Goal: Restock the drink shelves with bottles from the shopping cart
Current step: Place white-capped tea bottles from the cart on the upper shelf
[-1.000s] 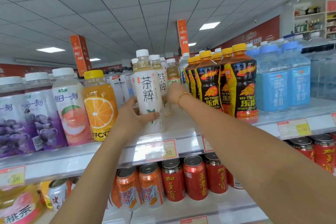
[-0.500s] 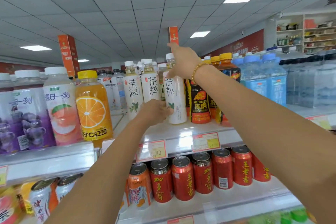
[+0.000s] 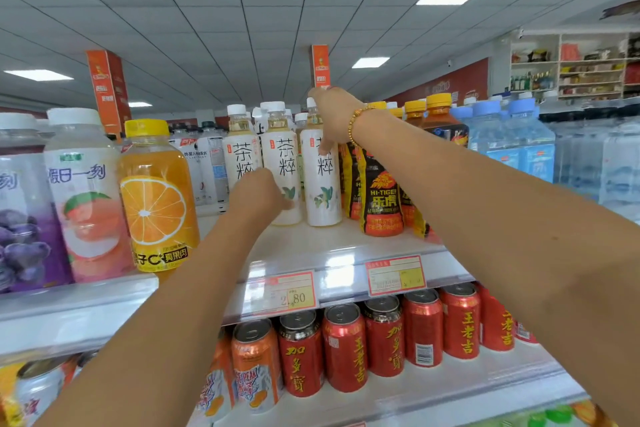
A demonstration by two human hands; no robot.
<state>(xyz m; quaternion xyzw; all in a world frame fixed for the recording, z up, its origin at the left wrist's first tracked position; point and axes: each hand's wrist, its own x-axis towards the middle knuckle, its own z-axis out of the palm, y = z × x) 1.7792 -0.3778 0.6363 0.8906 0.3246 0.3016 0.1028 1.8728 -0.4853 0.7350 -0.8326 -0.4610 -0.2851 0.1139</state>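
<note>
Three white tea bottles stand in a row toward the back of the top shelf (image 3: 311,246). My right hand (image 3: 334,118) grips the neck of the right-hand tea bottle (image 3: 325,191), thumb on the front of its label and fingers over the cap. My left hand (image 3: 258,194) is curled around the lower part of the middle tea bottle (image 3: 285,149), and also hides the base of the left tea bottle (image 3: 242,149). All three bottles are upright. The shopping cart is not in view.
Left of the gap stand an orange juice bottle (image 3: 159,194), a peach drink (image 3: 83,191) and grape drinks (image 3: 20,218). Dark Hi-Tiger bottles (image 3: 381,198) and blue water bottles (image 3: 512,142) stand to the right. Red and orange cans (image 3: 346,347) fill the shelf below. Price tags (image 3: 287,291) line the shelf edge.
The tea bottle that my left hand held at the shelf's front edge now stands farther back among the others. My right hand rose from behind the bottles to the right bottle's neck.
</note>
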